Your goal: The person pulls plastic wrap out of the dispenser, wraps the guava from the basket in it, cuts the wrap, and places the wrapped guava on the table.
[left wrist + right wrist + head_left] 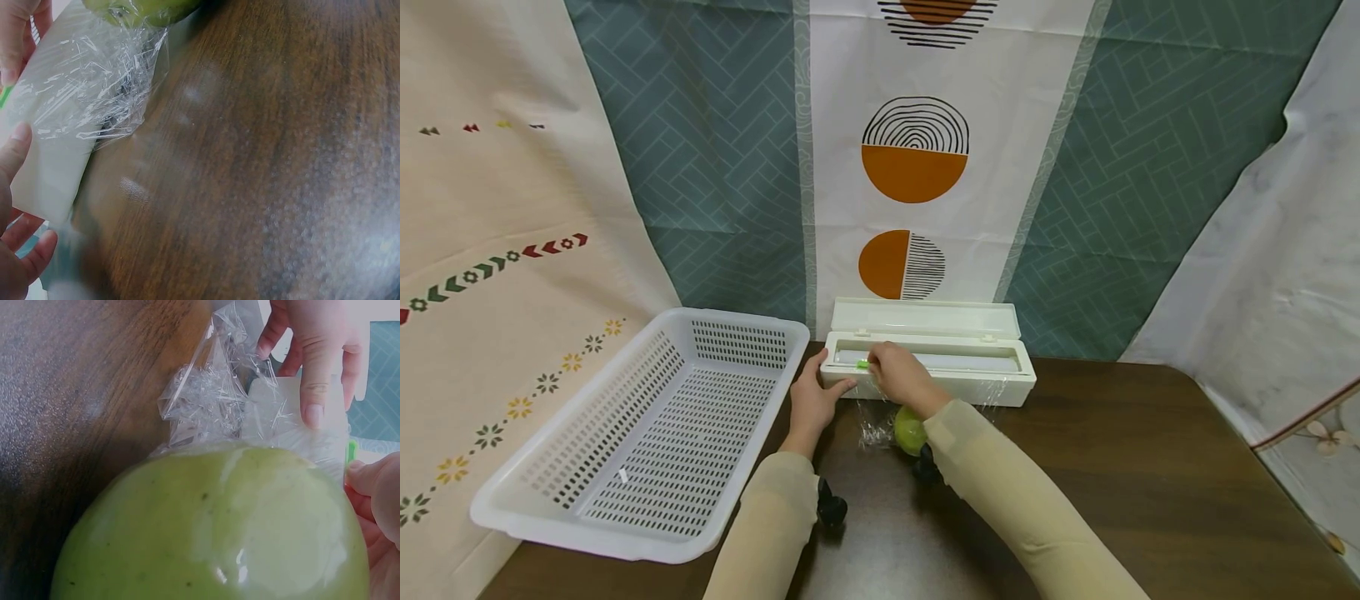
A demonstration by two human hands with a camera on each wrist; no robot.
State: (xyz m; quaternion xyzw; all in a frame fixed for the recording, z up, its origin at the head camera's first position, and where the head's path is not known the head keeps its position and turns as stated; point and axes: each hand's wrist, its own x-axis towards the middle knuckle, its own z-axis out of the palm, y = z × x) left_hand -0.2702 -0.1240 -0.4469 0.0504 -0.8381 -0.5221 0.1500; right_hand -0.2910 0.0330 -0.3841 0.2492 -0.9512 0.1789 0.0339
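A white cling film dispenser (951, 387) stands at the back of the table with its lid raised. My left hand (811, 402) holds its left end, the thumb against the front face. The right hand (904, 373) pinches a small green slide cutter (862, 364) on the front edge, left of the middle. Clear cling film (100, 81) hangs down the front and lies crumpled on the table. Beneath the right wrist sits a round green fruit (212, 531), like an apple, against the film; how far the film covers it I cannot tell.
A white perforated plastic basket (602, 548) stands on the left, close to the left forearm. Patterned cloth (730, 167) hangs behind the dark wooden table (1112, 467). A black wrist device (831, 504) sits at the left sleeve.
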